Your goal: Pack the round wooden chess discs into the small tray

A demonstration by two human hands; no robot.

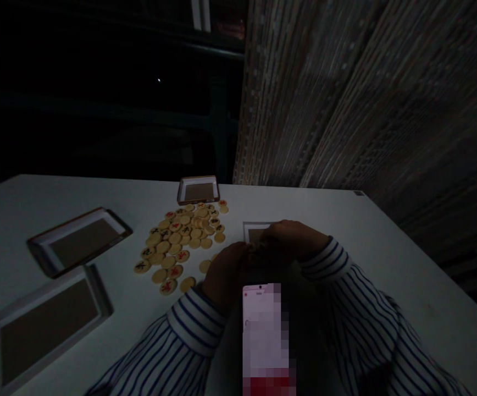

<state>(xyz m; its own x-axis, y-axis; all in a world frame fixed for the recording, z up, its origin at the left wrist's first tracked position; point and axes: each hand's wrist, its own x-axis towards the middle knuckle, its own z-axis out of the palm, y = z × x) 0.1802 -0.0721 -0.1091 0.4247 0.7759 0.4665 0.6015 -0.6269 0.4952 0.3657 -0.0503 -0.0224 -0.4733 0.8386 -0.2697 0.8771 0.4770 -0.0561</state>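
Head view: nearest, lit phone [265, 330] just below both grips. Left grip [227, 275] and right grip [290, 239] curled fingertip to fingertip over small tray [251, 226]; cannot tell what, if anything, is pinched. Round game pieces [181, 236] heaped just left of left grip on bench [387, 264]; beyond, far tray [198, 190].

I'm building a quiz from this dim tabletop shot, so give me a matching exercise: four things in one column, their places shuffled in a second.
Things
1. pile of round game pieces
2. phone
3. small tray
4. nearest large tray

Places
A. lower-left corner of the picture
B. bottom centre, closest to the camera
C. middle of the table, left of the left hand
D. just behind the pile, farthest away

Pairs: 1-C, 2-B, 3-D, 4-A
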